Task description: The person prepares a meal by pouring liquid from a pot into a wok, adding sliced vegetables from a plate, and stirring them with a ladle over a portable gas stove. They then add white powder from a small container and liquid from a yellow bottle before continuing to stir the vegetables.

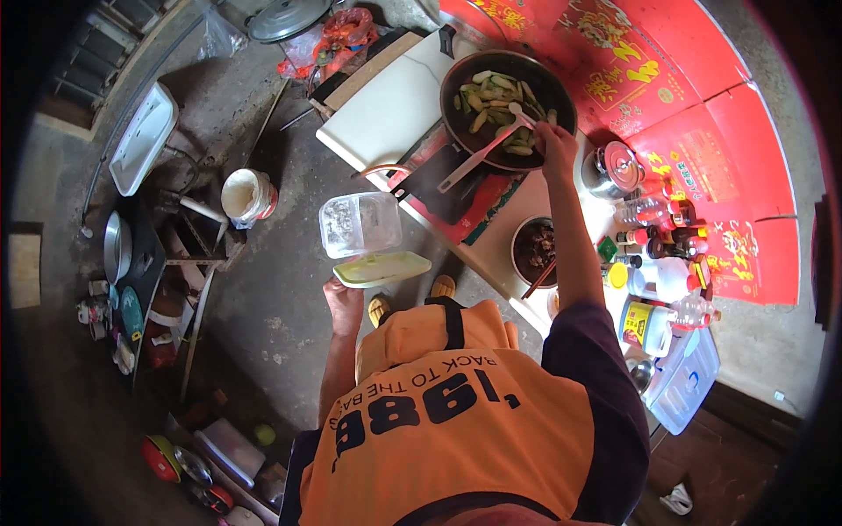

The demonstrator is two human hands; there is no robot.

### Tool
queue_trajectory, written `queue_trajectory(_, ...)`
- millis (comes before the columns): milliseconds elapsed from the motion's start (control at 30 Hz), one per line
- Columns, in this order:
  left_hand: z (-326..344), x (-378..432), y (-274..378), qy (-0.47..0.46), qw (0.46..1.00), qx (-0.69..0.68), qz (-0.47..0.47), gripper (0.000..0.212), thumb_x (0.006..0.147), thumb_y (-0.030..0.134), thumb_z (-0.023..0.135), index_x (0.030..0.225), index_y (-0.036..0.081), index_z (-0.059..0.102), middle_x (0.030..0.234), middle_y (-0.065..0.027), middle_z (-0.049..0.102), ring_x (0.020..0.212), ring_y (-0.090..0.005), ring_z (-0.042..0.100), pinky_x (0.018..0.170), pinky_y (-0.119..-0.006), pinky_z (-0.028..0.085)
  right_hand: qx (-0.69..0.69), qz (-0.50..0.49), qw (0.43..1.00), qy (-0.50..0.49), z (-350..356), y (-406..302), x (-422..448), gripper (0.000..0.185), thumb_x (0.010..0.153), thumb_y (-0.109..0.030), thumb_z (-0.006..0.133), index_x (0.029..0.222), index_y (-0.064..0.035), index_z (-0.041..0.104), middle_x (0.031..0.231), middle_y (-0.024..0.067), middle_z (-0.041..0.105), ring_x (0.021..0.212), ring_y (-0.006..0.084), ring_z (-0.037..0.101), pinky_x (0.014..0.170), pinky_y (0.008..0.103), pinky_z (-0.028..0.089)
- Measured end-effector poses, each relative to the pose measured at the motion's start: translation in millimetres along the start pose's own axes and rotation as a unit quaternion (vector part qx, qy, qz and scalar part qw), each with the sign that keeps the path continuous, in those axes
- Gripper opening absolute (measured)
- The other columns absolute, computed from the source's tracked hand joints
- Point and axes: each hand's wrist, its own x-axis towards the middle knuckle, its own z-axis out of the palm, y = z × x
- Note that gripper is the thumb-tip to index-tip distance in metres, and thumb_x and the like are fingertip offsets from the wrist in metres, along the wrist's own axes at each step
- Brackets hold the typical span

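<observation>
My left hand [345, 305] grips a seasoning box by its yellow-green hinged lid [383, 270], which is flipped open towards me. The clear box [360, 224] has two compartments, with white granules visible inside. My right hand [556, 148] is over the near right rim of a dark frying pan [466, 135], holding a small white spoon [515, 108] above the food. Sliced green vegetable pieces [490, 92] lie in the pan. A pale spatula [475, 163] leans across the pan's rim, its handle pointing towards the lower left.
The pan stands over a stove on a white-topped counter [381, 112]. A bowl of dark food [531, 240] with chopsticks [538, 281] sits nearer me. Seasoning bottles [658, 276] and a lidded steel pot [612, 172] line the right. A bucket [248, 194] stands on the floor at left.
</observation>
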Motion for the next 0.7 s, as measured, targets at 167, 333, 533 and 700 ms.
queue_trajectory(167, -11.0, -12.4, 0.2, -0.014, 0.999, -0.025, -0.015, 0.023, 0.082, -0.007, 0.058, 0.103, -0.004, 0.065, 0.091, -0.0034, 0.067, 0.083, -0.0087, 0.06, 0.075, -0.023, 0.049, 0.088, 0.054, 0.994, -0.044, 16.8, -14.5, -79.4, 0.016, 0.081, -0.014, 0.066, 0.084, 0.0025, 0.064, 0.065, 0.0012, 0.056, 0.053, 0.0075, 0.046, 0.048, 0.0205, 0.033)
queue_trajectory(333, -16.6, -9.8, 9.3, -0.061, 0.998, -0.006, -0.024, 0.024, 0.078, -0.011, 0.056, 0.099, -0.003, 0.065, 0.088, -0.0042, 0.067, 0.079, -0.0079, 0.06, 0.069, -0.022, 0.049, 0.193, 0.056, 0.962, -0.184, 41.8, -56.0, -156.1, 0.013, 0.083, -0.008, 0.061, 0.09, 0.003, 0.063, 0.07, 0.0027, 0.056, 0.059, 0.0071, 0.047, 0.053, 0.0191, 0.034)
queue_trajectory(533, -26.7, -8.8, 9.1, -0.123, 0.99, -0.052, -0.054, 0.024, 0.08, -0.008, 0.054, 0.099, 0.0, 0.066, 0.087, -0.0022, 0.067, 0.078, -0.0069, 0.059, 0.069, -0.022, 0.048, 0.043, 0.053, 0.957, -0.281, 84.8, -87.7, -236.2, 0.014, 0.082, -0.008, 0.062, 0.09, 0.0034, 0.065, 0.075, 0.0016, 0.062, 0.065, 0.0092, 0.055, 0.059, 0.023, 0.044)
queue_trajectory(700, -31.6, -13.5, 29.7, -0.191, 0.979, 0.043, -0.053, 0.02, 0.082, -0.003, 0.057, 0.101, 0.0, 0.065, 0.088, -0.0026, 0.067, 0.081, -0.0073, 0.059, 0.072, -0.023, 0.049, -0.205, -0.118, 0.919, -0.317, 114.2, -67.4, -280.8, 0.019, 0.082, -0.013, 0.063, 0.097, -0.0015, 0.066, 0.075, 0.0111, 0.064, 0.066, 0.0158, 0.061, 0.061, 0.0277, 0.047)
